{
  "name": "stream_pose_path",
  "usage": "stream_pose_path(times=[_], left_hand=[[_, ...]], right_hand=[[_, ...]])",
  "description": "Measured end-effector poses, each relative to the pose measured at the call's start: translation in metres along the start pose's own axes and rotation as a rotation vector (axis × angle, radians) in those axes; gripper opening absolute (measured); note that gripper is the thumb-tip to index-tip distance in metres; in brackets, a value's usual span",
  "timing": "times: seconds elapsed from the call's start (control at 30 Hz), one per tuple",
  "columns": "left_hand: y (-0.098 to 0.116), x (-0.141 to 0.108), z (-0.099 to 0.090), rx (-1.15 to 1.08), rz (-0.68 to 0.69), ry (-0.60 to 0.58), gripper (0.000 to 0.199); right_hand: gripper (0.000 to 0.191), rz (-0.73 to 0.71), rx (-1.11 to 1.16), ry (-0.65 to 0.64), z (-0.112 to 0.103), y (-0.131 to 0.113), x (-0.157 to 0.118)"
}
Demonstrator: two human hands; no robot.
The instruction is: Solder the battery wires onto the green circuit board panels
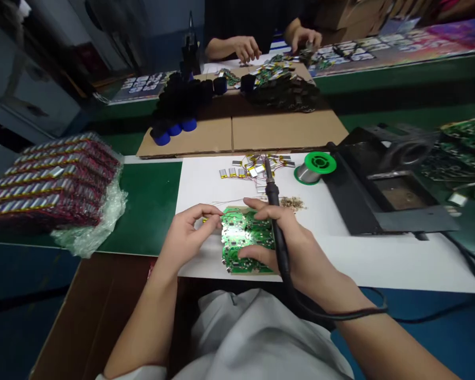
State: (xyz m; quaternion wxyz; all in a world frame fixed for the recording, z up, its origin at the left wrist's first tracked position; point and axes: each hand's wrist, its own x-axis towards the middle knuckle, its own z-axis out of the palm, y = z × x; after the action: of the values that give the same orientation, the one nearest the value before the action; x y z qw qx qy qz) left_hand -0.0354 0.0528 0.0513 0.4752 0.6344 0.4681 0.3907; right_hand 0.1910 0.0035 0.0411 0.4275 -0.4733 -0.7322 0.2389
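Observation:
A green panel of circuit boards [241, 245] lies on the white work surface in front of me. At its upper left corner my left hand [190, 235] pinches a thin wire [228, 214] that runs onto the panel. A small yellow-edged battery cell [205, 220] shows partly behind those fingers. My right hand [301, 250] holds a soldering iron [273, 195], its tip pointing away over several small silver battery cells [253, 170]. The right thumb and fingers also reach over the panel's right side and hide part of it.
A green solder spool [320, 162] stands by the black soldering iron stand [380, 190]. Brown crumbs [293, 203] lie beyond my right hand. Stacked battery packs [55, 179] sit left on bubble wrap [98, 224]. Across the bench, a co-worker's hands [245, 48] handle parts behind cardboard [261, 132].

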Motion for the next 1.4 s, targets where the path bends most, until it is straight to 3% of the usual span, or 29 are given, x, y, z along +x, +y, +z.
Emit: stream_pose_path(times=[0.3, 0.77, 0.9, 1.0, 1.13, 1.27, 1.4], left_hand=[[0.006, -0.016, 0.009, -0.07, 0.046, 0.012, 0.007], [0.008, -0.021, 0.009, 0.068, 0.043, -0.072, 0.009], [0.002, -0.02, 0.004, 0.066, -0.012, 0.0, 0.012], [-0.007, -0.015, 0.001, 0.088, -0.017, 0.058, 0.012], [-0.017, -0.009, 0.003, 0.108, 0.016, 0.063, 0.013], [-0.026, -0.003, 0.008, 0.1, 0.069, 0.085, 0.014], [-0.038, 0.009, 0.007, 0.163, -0.029, 0.204, 0.017]], right_hand=[[0.03, 0.127, 0.215, 0.151, 0.025, -0.018, 0.015], [0.021, 0.091, 0.093, 0.145, 0.035, -0.012, 0.0], [0.027, 0.071, 0.002, 0.16, 0.014, -0.008, 0.0], [0.043, 0.146, -0.139, 0.318, -0.017, 0.006, -0.008], [0.038, 0.287, -0.251, 0.498, -0.047, 0.031, -0.029], [0.031, 0.293, -0.239, 0.601, -0.05, 0.051, -0.046], [0.019, 0.451, -0.155, 0.675, -0.043, 0.065, -0.051]])
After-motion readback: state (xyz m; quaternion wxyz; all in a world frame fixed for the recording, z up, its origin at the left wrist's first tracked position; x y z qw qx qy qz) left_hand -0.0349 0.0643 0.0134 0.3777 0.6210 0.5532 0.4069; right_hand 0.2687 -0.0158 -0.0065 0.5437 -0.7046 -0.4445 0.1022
